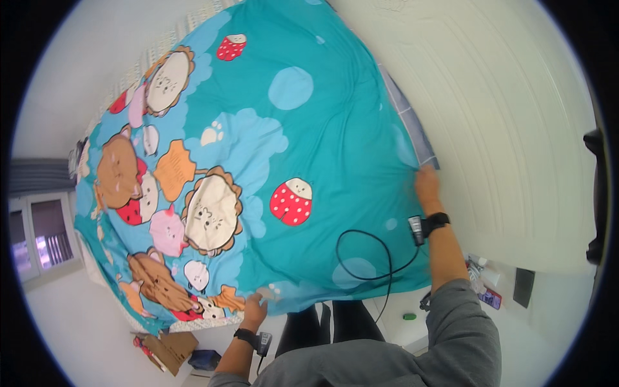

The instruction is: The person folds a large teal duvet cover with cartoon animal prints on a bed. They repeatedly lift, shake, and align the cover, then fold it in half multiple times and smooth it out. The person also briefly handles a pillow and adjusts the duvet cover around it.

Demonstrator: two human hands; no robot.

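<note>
A teal quilt [333,145] printed with cartoon animals, ladybirds and pale blue spots is spread over a bed before me, with wrinkles across its right side. At the quilt's near edge my left hand [255,309] touches the fabric; whether its fingers grip is unclear. My right hand [428,186], somewhat blurred, is curled on the quilt's right edge, close to a strip of grey checked fabric [408,118] showing from beneath. Both wrists wear black straps with small devices, and a black cable [389,256] loops across the quilt near my right forearm.
A cream ribbed headboard [478,130] borders the bed on the right. Beside my right arm lie a phone [491,298], a dark flat object [523,288] and a small green item [409,317]. A cardboard box [176,346] and a dark blue container [204,360] stand at lower left.
</note>
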